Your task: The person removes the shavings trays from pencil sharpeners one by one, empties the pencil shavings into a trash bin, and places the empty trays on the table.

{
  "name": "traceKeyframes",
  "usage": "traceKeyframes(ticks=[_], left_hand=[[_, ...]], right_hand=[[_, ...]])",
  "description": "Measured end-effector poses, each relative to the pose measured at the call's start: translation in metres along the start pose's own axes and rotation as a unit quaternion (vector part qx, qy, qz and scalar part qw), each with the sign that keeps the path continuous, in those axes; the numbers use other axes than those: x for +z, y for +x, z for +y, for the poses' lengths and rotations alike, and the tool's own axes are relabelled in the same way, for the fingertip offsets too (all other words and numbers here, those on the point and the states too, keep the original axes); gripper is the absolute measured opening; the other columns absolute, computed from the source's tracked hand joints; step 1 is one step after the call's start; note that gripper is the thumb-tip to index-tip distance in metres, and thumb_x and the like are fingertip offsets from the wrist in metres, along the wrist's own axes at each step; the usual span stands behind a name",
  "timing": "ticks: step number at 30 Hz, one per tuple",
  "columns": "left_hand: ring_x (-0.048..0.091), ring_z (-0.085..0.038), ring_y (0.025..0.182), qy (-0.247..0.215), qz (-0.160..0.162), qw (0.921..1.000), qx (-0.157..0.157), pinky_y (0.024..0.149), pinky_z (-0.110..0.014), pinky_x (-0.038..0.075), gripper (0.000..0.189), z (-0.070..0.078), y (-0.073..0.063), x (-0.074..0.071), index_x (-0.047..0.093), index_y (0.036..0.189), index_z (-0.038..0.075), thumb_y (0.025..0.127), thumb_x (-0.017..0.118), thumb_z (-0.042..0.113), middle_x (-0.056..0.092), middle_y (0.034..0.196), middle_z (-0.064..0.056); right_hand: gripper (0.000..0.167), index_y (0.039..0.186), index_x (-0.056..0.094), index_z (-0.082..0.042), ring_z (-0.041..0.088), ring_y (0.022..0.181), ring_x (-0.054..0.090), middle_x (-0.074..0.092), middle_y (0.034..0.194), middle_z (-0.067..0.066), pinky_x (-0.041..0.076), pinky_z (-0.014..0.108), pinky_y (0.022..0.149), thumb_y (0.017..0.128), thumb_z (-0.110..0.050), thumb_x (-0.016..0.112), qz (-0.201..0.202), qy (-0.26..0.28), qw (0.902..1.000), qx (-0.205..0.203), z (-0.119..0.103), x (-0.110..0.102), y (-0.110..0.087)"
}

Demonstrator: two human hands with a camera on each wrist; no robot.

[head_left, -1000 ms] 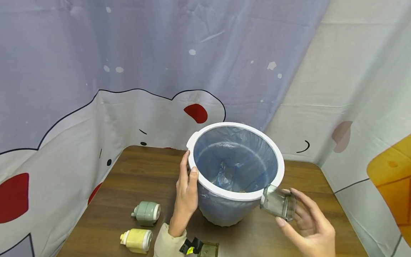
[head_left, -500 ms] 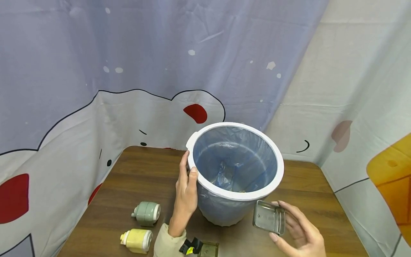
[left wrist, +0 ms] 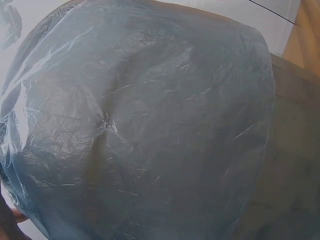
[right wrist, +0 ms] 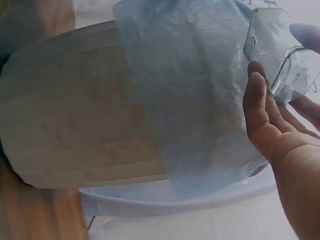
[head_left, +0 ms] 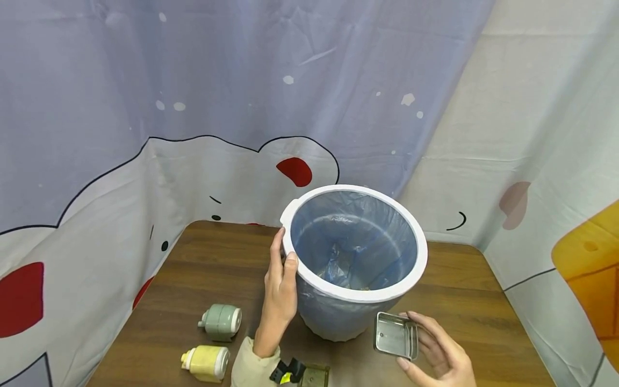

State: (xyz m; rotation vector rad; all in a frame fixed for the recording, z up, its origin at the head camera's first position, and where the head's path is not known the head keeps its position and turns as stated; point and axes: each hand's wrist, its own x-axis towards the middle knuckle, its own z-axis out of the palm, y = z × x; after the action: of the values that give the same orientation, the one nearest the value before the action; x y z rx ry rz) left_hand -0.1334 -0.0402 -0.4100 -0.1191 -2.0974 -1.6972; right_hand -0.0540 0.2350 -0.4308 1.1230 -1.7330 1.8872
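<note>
A white-rimmed trash can (head_left: 362, 295) lined with a thin bluish plastic bag stands on the wooden table, and some bits lie at its bottom. My left hand (head_left: 278, 298) holds its left side, thumb at the rim and fingers along the outside; only a little of that hand (left wrist: 15, 220) shows in the left wrist view. At the front right of the can, my right hand (head_left: 440, 352) grips a small clear rectangular box (head_left: 393, 334) between thumb and fingers. The box is tilted, its hollow side facing the head camera, and it looks bare inside.
Two small bottles, one green (head_left: 221, 321) and one yellow (head_left: 207, 361), lie on their sides at the table's left. A greenish see-through box (head_left: 314, 376) sits by my left cuff. Printed curtains (head_left: 338, 97) enclose the table.
My right hand has drawn the clear box down and left, from overlapping the can's rim to below it, and turned its hollow side more toward the head camera. My left hand stays put.
</note>
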Motion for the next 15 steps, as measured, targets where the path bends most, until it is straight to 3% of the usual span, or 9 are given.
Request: traceKeyframes(ticks=[9, 15], left_hand=[[0.044, -0.017, 0.122, 0.003, 0.001, 0.9999, -0.013, 0.096, -0.050, 0.037, 0.051, -0.001, -0.001, 0.000, 0.023, 0.144, 0.037, 0.096, 0.038, 0.039, 0.031, 0.145, 0.011], [0.045, -0.020, 0.122, 0.002, 0.008, 1.0000, 0.005, 0.096, -0.051, 0.037, 0.050, -0.003, 0.000, 0.000, 0.023, 0.144, 0.037, 0.096, 0.039, 0.036, 0.034, 0.144, 0.006]], right_hand=[[0.072, 0.124, 0.029, 0.027, 0.029, 0.112, 0.054, 0.043, 0.121, 0.036, 0.046, 0.027, 0.090, 0.060, 0.031, 0.061, -0.005, -0.018, 0.9988, 0.046, 0.010, 0.001, -0.013], [0.071, 0.128, 0.030, 0.022, 0.025, 0.112, 0.054, 0.041, 0.124, 0.035, 0.046, 0.026, 0.089, 0.064, 0.028, 0.061, -0.012, -0.037, 0.9955, 0.087, 0.020, 0.000, -0.020]])
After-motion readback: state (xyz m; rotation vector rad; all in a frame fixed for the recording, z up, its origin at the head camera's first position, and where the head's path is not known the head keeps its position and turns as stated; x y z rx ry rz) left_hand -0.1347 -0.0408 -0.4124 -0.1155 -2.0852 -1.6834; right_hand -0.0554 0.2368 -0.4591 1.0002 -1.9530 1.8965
